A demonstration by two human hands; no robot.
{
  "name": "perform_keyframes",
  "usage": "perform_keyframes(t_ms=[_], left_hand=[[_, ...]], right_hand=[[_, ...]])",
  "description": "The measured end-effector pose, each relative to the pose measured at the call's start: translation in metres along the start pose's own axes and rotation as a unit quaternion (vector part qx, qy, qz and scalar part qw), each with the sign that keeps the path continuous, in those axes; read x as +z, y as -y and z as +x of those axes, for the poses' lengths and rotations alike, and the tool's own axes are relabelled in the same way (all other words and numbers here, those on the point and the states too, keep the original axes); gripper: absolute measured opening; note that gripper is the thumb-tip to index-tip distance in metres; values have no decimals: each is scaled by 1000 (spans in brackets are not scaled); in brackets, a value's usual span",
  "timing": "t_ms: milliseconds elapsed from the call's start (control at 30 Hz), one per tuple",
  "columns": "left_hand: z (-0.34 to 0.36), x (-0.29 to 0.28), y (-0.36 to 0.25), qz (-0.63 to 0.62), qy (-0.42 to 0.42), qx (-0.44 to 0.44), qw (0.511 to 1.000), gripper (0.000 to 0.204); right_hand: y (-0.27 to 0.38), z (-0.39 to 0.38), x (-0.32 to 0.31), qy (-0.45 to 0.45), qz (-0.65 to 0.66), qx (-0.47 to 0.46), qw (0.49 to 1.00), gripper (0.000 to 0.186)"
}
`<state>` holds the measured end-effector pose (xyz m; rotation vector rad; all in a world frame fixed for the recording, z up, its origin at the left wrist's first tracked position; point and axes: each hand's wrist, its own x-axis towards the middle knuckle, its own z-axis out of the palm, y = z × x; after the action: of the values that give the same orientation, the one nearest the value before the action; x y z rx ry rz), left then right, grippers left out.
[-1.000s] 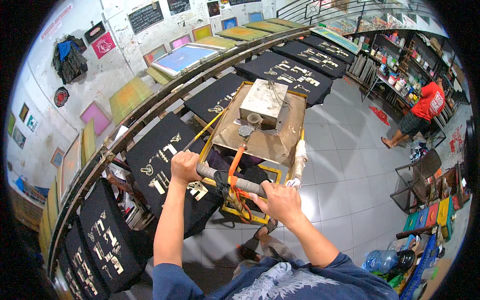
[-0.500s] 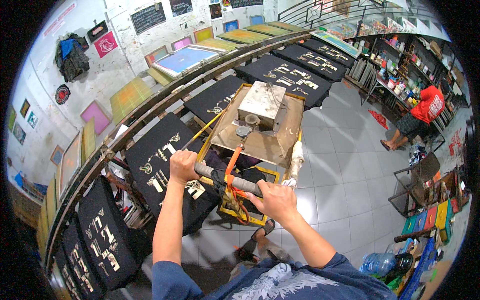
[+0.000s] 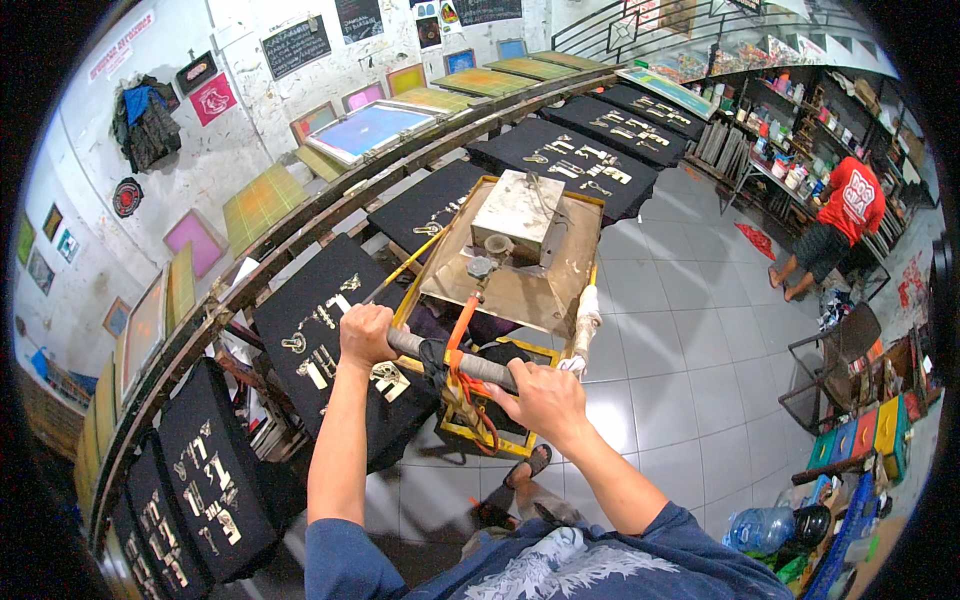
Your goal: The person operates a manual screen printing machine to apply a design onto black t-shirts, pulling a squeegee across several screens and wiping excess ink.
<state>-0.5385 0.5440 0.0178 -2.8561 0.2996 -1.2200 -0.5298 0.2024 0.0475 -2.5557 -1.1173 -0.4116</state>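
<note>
My left hand (image 3: 367,334) is wrapped round the left end of a grey, cloth-wrapped push handle (image 3: 460,363). The right end of that bar is in the grip of my right hand (image 3: 547,402). It belongs to a yellow-framed cart (image 3: 546,355) carrying a wide, stained metal hood (image 3: 560,290) with a pale metal box (image 3: 517,212) on top. An orange hose (image 3: 462,323) runs from a round valve (image 3: 481,267) down to the handle, beside black wrapping. Left of the cart, black shirts (image 3: 345,285) with pale prints lie on slanted boards, close to my left hand.
A long curved rail (image 3: 290,242) carries the boards, with printing screens (image 3: 372,130) behind it. Grey floor tiles (image 3: 660,370) extend to the right. Further off, a person in a red shirt (image 3: 855,205) bends by crowded shelves. A chair (image 3: 840,350) and water bottle (image 3: 760,528) stand right.
The hood and box have shifted slightly left in view, while both my hands keep their grip on the handle. The person in red has turned more of their back this way.
</note>
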Motion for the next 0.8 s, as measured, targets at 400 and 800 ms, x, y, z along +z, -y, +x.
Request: perform_keyframes(t_ms=[400, 800], left_hand=[[-11, -27, -21, -4, 82, -98, 992, 27], [-85, -124, -189, 67, 37, -238, 968, 28]], right_hand=[[0, -6, 7, -84, 25, -23, 996, 47], [-52, -72, -35, -31, 78, -171, 982, 39]])
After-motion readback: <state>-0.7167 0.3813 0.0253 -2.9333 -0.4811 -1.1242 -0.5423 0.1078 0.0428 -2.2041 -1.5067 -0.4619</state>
